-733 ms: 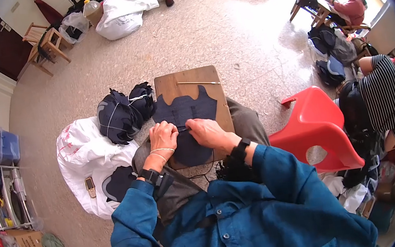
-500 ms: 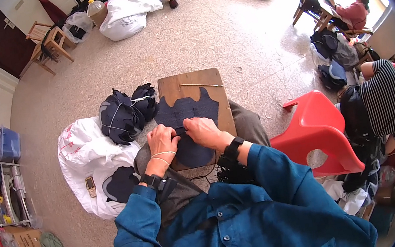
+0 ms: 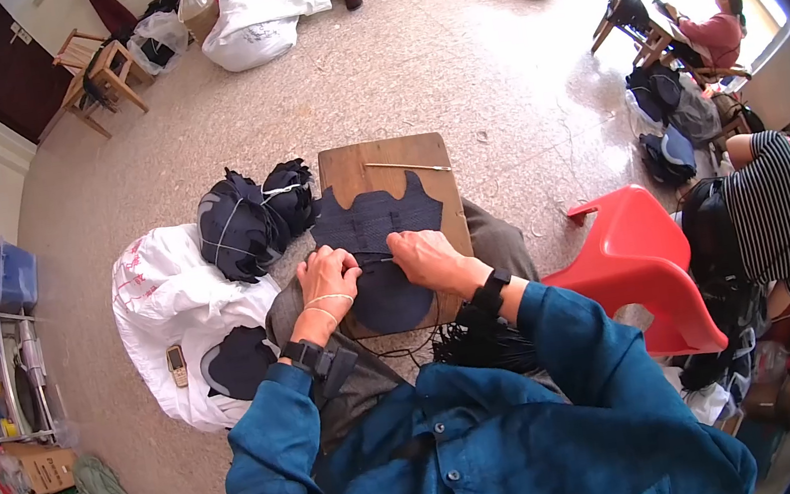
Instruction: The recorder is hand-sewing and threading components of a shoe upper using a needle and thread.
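Observation:
A dark navy fabric piece (image 3: 378,214), with a scalloped far edge and a rounded near end, lies flat on a small wooden table (image 3: 343,161) between my knees. My left hand (image 3: 327,279) is closed over its left side, thumb and fingers pinched together. Opposite it, my right hand (image 3: 425,259) pinches at the right side. A thin dark cord (image 3: 374,258) runs across the fabric between my fingertips. On the table's far part rests a slim wooden stick (image 3: 407,165) with a pale tip. Black cords (image 3: 479,341) hang in a bundle by my right thigh.
Tied bundles of navy pieces (image 3: 245,223) sit left of the table, beside a white sack (image 3: 157,316) carrying a mobile phone (image 3: 178,366). A red plastic stool (image 3: 635,264) stands close on my right, near a person in a striped shirt (image 3: 769,210). Shelves (image 3: 4,373) line the left.
My right hand has moved slightly right, away from my left, and the dark cord now shows stretched between them. The fabric stays in place on the table.

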The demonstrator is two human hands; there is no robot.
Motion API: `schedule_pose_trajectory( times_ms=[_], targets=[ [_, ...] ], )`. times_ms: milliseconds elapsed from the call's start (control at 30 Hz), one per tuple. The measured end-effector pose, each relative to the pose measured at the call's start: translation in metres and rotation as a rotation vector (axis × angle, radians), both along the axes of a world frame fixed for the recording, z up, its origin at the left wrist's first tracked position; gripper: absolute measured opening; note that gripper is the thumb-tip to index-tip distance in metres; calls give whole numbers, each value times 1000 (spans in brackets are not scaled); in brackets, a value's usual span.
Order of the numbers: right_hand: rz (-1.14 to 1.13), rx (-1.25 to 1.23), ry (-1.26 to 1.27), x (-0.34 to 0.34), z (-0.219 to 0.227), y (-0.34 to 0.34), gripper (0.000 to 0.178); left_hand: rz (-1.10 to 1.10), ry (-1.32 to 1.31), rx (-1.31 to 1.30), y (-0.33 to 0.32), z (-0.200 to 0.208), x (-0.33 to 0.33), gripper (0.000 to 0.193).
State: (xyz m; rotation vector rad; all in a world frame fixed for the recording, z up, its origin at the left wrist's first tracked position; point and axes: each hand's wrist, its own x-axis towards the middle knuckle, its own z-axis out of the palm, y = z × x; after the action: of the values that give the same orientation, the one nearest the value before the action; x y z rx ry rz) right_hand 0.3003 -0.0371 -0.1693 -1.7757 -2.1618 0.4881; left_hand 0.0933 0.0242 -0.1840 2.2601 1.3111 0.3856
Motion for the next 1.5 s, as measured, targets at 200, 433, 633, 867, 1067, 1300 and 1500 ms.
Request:
schedule_pose_trajectory(
  times_ms=[200, 433, 633, 867, 1067, 1300, 1500],
  targets=[
    [5, 77, 117, -11, 7, -1, 11, 36, -18, -61, -2, -1, 3, 9],
    [30, 150, 48, -14, -7, 17, 10, 40, -5, -90, -1, 2, 8, 9],
    [-24, 12, -30, 21, 9, 9, 15, 23, -15, -115, 0, 1, 3, 11],
    [-127, -7, -4, 88, 34, -43, 14, 6, 9, -85, -3, 3, 5, 11],
    [-175, 88, 301, 71, 36, -50, 8, -82, -6, 34, -16, 18, -3, 10],
    [-230, -44, 673, 55, 31, -53, 8, -575, 152, 381, -56, 33, -14, 15],
    [-182, 64, 667, 26, 23, -37, 13, -709, 202, 501, -51, 33, -22, 15]
  ],
)
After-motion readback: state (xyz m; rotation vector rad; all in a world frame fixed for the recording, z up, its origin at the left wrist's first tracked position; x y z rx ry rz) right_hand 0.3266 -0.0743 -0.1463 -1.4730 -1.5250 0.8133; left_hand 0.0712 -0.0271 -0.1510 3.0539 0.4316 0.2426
